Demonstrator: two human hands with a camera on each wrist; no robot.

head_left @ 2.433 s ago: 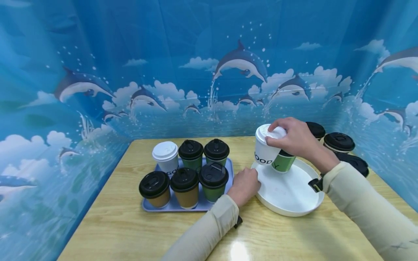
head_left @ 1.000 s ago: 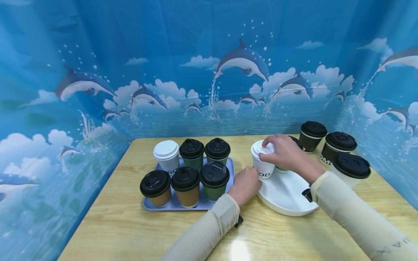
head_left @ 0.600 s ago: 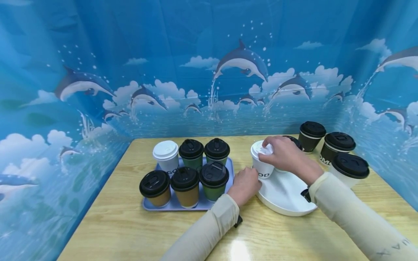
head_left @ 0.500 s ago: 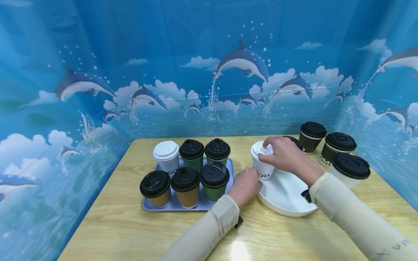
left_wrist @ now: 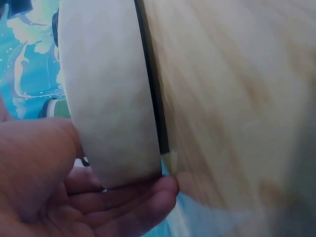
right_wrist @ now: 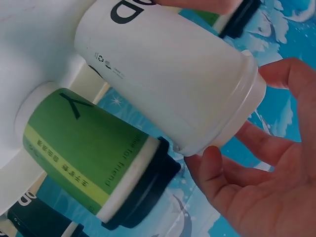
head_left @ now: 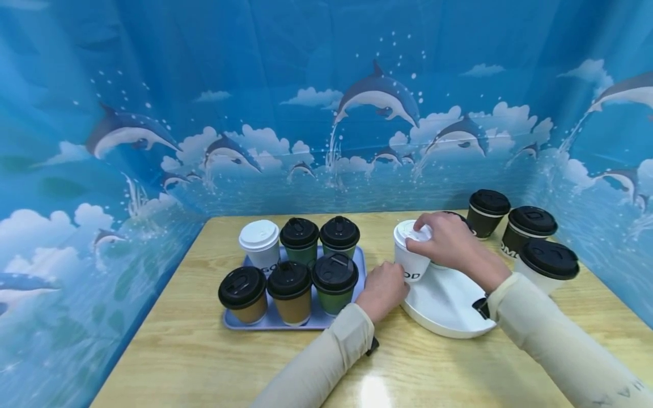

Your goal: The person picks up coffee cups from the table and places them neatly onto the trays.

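My right hand [head_left: 446,241] grips a white paper coffee cup [head_left: 410,265] by its white lid from above, at the left side of a round white tray [head_left: 449,311]. In the right wrist view the fingers and thumb spread round the lid's edge, and the cup [right_wrist: 163,74] stands beside a green coffee cup [right_wrist: 84,148] with a black lid. From the head that green cup is mostly hidden behind the right hand. My left hand [head_left: 384,290] holds the tray's left rim; the left wrist view shows fingers [left_wrist: 133,210] under the tray wall [left_wrist: 108,98].
Left of the hands, a lilac rectangular tray [head_left: 285,327] bears a white-lidded cup [head_left: 259,243] and several black-lidded brown and green cups. Dark cups [head_left: 487,218] and a white cup with a black lid [head_left: 548,263] stand right of the round tray. A dolphin-print curtain [head_left: 285,113] backs the table.
Since the oldest frame, my right hand has brought the white cup down to the tray's left side, beside the green cup. Lately it has shifted only slightly. The left hand stays at the rim.
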